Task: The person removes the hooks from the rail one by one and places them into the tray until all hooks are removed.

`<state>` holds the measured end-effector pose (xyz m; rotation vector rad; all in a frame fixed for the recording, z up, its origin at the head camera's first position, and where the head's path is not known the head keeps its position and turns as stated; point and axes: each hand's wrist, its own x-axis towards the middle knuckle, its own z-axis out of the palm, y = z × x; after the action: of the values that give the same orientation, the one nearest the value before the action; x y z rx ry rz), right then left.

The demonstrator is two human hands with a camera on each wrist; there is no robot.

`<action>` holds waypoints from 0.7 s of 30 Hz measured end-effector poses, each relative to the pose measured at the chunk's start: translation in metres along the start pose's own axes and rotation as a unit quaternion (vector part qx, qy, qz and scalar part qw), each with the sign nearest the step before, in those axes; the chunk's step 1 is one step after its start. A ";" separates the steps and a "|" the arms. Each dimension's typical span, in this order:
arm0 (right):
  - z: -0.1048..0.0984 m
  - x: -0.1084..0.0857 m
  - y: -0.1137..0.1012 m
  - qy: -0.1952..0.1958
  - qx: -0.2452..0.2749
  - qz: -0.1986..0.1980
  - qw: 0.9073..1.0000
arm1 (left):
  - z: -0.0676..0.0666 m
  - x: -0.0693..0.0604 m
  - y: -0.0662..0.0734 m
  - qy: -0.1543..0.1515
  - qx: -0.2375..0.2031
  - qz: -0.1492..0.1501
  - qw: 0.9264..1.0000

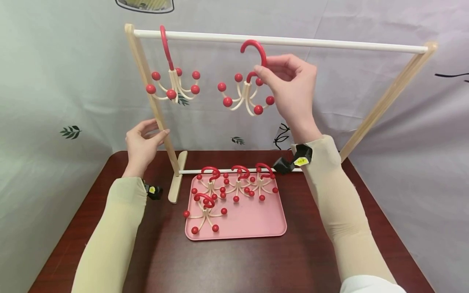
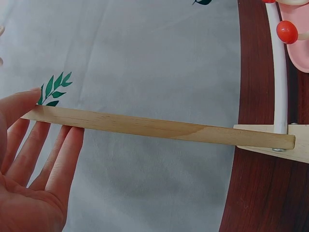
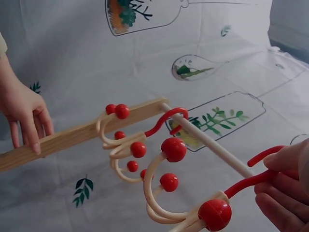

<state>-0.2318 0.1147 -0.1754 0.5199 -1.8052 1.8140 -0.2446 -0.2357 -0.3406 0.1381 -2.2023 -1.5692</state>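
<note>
By its red hook, my right hand (image 1: 296, 87) pinches a small octopus-style hanger (image 1: 246, 90) with curved cream arms and red ball tips. The hook's top is level with the white rail (image 1: 340, 44) of a wooden rack; whether it passes over the rail I cannot tell. A matching hanger (image 1: 173, 77) hangs at the rail's left end. My left hand (image 2: 34, 193) grips the rack's left wooden post (image 2: 145, 126) between thumb and fingertips, low on the post in the head view.
Under the rack, a pink tray (image 1: 253, 221) on the dark red table (image 1: 234, 264) bears several more hangers (image 1: 239, 185). A lower white bar (image 1: 190, 171) runs behind the tray. The right wooden post (image 1: 388, 93) slants beyond my right forearm. Patterned pale cloth hangs behind.
</note>
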 end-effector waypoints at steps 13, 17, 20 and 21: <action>-0.009 -0.044 0.025 -0.033 -0.030 -0.006 0.999 | 0.000 -0.002 0.002 0.003 0.000 0.007 1.000; -0.015 -0.057 0.042 -0.056 -0.042 0.000 0.998 | 0.001 -0.002 0.002 0.004 -0.001 0.007 1.000; -0.018 -0.069 0.051 -0.076 -0.043 0.006 0.996 | 0.002 -0.002 0.002 0.002 -0.005 0.009 1.000; -0.019 -0.073 0.053 -0.082 -0.044 0.008 0.996 | 0.002 -0.002 0.002 0.002 -0.007 0.010 1.000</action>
<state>-0.2046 0.1280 -0.2628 0.6371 -1.9931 1.7364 -0.2437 -0.2330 -0.3399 0.1143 -2.1837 -1.5714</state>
